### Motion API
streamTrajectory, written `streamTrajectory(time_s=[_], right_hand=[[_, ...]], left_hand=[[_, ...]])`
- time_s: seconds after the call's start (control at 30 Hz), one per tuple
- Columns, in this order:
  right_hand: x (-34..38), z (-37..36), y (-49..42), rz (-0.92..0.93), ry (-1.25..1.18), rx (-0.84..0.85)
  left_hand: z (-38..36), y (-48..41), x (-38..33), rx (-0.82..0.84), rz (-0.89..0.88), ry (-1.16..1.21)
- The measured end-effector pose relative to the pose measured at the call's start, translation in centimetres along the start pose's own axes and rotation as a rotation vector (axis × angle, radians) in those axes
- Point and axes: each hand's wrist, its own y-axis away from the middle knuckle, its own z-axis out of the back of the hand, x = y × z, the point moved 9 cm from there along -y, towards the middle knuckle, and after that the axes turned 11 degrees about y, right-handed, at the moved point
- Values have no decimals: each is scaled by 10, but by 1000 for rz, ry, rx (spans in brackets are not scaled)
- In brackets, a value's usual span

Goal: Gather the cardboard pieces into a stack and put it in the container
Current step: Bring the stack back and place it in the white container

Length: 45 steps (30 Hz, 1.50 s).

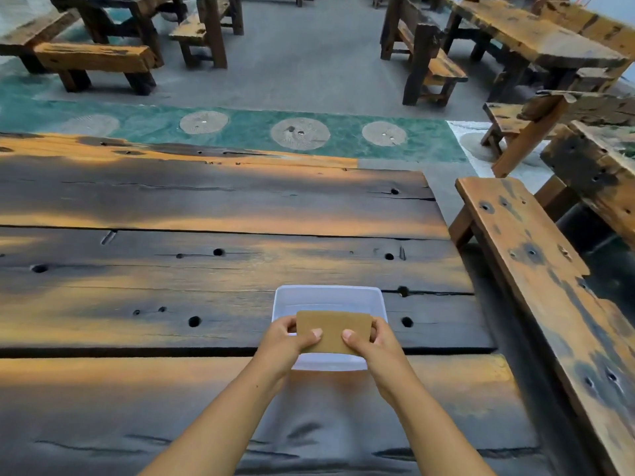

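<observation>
A brown stack of cardboard pieces (332, 329) is held flat over a clear plastic container (328, 295) that rests on the dark wooden table. My left hand (287, 341) grips the stack's left edge, thumb on top. My right hand (372, 345) grips its right edge the same way. The stack hovers over the near half of the container, hiding part of its inside. I cannot tell whether the stack touches the container's bottom.
The plank table (206, 269) has holes and cracks and ends to the right near a wooden bench (536, 269). More wooden tables and benches (422, 56) stand across a grey and green floor beyond.
</observation>
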Motion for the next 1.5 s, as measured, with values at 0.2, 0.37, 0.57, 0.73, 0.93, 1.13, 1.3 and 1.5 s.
streamTrajectory(time_s=[0.2, 0.37, 0.57, 0.73, 0.93, 1.13, 1.3, 1.5], right_hand=[[-21, 1, -69, -75, 128, 26], [-42, -2, -108, -145, 142, -10], [-62, -2, -137, -198, 158, -80], [-65, -3, -148, -208, 207, -96], [-68, -4, -166, -253, 279, -138], [-74, -2, -175, -395, 342, -147], [-59, -7, -172, -420, 475, -123], [-46, -1, -162, -407, 533, -91]], left_hand=[[1, -55, 23, -155, 57, 65], [3, -96, 29, -222, 47, 36], [5, -133, 46, -261, 68, -17], [7, -147, 52, -291, 54, -42], [9, -159, 51, -296, 91, -65], [5, -170, 46, -279, 143, -182], [2, -172, 39, -283, 210, -374], [-1, -158, 32, -282, 259, -355]])
